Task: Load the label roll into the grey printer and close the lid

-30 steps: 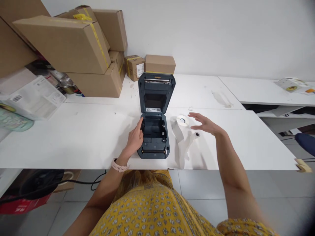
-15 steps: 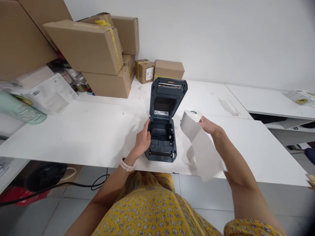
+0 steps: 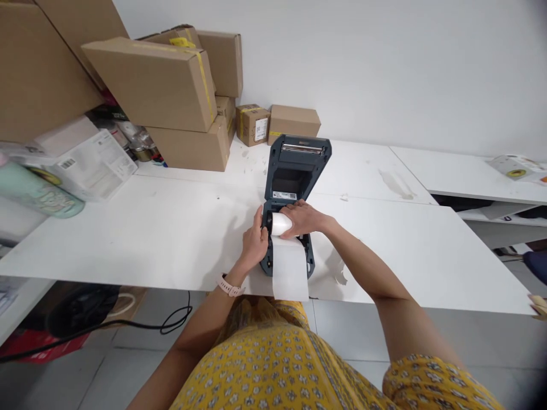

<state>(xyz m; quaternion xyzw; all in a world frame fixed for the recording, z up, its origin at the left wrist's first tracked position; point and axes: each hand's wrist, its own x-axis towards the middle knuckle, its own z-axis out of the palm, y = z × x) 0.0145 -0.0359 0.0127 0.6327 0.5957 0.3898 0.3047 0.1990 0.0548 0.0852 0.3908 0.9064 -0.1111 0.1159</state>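
Observation:
A dark label printer (image 3: pixel 310 259) stands on the table with its lid (image 3: pixel 299 162) raised. A white paper roll (image 3: pixel 281 224) sits in its open bay, and a loose strip (image 3: pixel 290 270) hangs from it over the printer's front past the table edge. My right hand (image 3: pixel 301 217) is closed over the roll's right part, hiding that end. Against the printer's left wall, my left hand (image 3: pixel 255 242) grips the rim beside the roll's left end; its fingertips are partly hidden there.
Cardboard boxes (image 3: pixel 149 85) are stacked at the back left, with two smaller boxes (image 3: pixel 294 122) by the wall. A green bottle (image 3: pixel 51 191) lies at far left. Torn paper scraps (image 3: pixel 341 274) lie right of the printer. A black cable (image 3: pixel 128 322) runs below the table edge.
My right hand has carried the paper roll leftward from beside the printer into its bay. The strip now lies over the printer's front. My left hand stays at the printer's left side.

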